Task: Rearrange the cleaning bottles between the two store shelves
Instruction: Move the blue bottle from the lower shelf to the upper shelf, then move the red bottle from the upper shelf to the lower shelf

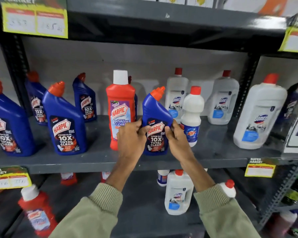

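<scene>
Head view: both my hands are on one blue Harpic bottle [156, 124] with a red-orange angled cap, standing upright near the front edge of the upper shelf [93, 162]. My left hand [132, 136] is wrapped round its left side, fingers curled shut against the label. My right hand [176, 138] closes on its right side, thumb and fingertips pinching at the label edge. Whether the base is resting on the shelf or just off it, I can't tell.

Just to its left, touching or nearly so, stands the red Harpic bathroom cleaner [121, 107] with a white cap, partly hidden by my left hand. Just right of the held bottle is a small white Rin bottle [192, 115] with a red cap, behind my right hand.

Further left on the same shelf: a blue Harpic bottle in front [64, 121], another at the far left edge [7, 124], and two more at the back [85, 98] [35, 98]. To the right: two clear Domex bottles at the back [176, 93] [223, 98] and a big white Domex bottle [258, 115] near the front, well apart from my hands.

Lower shelf [141, 212]: a clear Domex bottle [178, 193] between my forearms, a red bottle with a white cap [37, 212] tilted at the lower left, and a white bottle with a red cap [228, 188] behind my right sleeve [218, 208]. Sleeves are olive green. Yellow price tags [34, 19] hang on the shelf edges; writing is blurred.
</scene>
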Motion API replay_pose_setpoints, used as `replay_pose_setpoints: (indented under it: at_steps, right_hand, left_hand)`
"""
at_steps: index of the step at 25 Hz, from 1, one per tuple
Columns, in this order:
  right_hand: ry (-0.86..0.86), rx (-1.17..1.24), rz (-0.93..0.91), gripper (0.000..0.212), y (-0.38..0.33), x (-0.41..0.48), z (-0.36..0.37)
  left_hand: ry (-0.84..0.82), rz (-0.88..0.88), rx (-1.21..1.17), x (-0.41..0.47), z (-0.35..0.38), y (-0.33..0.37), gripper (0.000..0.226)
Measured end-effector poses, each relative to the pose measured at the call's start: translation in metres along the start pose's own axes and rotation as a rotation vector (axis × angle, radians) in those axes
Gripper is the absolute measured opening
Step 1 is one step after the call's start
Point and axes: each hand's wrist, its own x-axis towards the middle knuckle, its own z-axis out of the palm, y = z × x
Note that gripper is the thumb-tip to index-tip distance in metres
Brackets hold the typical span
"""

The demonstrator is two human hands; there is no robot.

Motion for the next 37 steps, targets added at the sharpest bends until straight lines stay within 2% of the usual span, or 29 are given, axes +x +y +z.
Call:
replay_pose_setpoints:
  at_steps: [5,7,9,11,13,15,18,21,24,27,30,35,37]
  right_hand:
    - [-0.004,-0.03,0.011,0.041,0.002,0.0,0.001]
    - [0.028,-0.02,-0.01,0.046,-0.002,-0.011,0.002]
    - [0.249,-0.198,-0.199,0.054,-0.018,-0.026,0.005]
    - [0.45,-0.281,-0.488,0.053,-0.044,-0.039,0.01]
    - [0.433,-0.157,-0.609,0.049,-0.079,-0.041,0.026]
    - [0.256,-0.093,-0.499,0.054,-0.105,-0.038,0.049]
    - [0.02,-0.232,-0.222,0.07,-0.108,-0.021,0.085]
    - [-0.022,-0.184,-0.07,0.077,-0.094,-0.005,0.105]
    - [0.009,-0.146,0.015,0.068,-0.079,0.007,0.113]
    - [0.073,-0.117,0.035,0.05,-0.072,0.007,0.116]
    - [0.069,-0.084,-0.026,0.04,-0.072,-0.009,0.115]
    - [0.031,0.063,-0.145,0.037,-0.076,-0.068,0.103]
    - [-0.013,0.093,-0.151,0.037,-0.072,-0.099,0.1]
  left_hand:
    - [-0.055,-0.009,0.051,-0.003,-0.004,-0.001,0.027]
    - [0.0,0.057,0.129,-0.01,-0.02,0.004,0.028]
    - [0.175,0.144,0.072,-0.016,-0.048,0.012,0.024]
    - [0.352,0.179,-0.055,-0.012,-0.074,0.014,0.023]
    - [0.392,0.082,-0.172,0.005,-0.085,0.005,0.034]
    - [0.329,-0.056,-0.176,0.024,-0.084,-0.008,0.046]
    - [0.166,-0.165,-0.225,0.034,-0.076,-0.018,0.048]
    - [0.058,-0.156,-0.295,0.032,-0.072,-0.025,0.03]
    - [0.037,-0.177,-0.273,0.037,-0.072,-0.032,0.02]
    - [0.087,-0.185,-0.246,0.038,-0.074,-0.036,0.018]
    - [0.149,-0.111,-0.212,0.021,-0.083,-0.034,0.019]
    - [0.152,-0.022,-0.325,-0.033,-0.116,-0.013,0.04]
    - [0.182,-0.026,-0.32,-0.062,-0.125,-0.019,0.034]
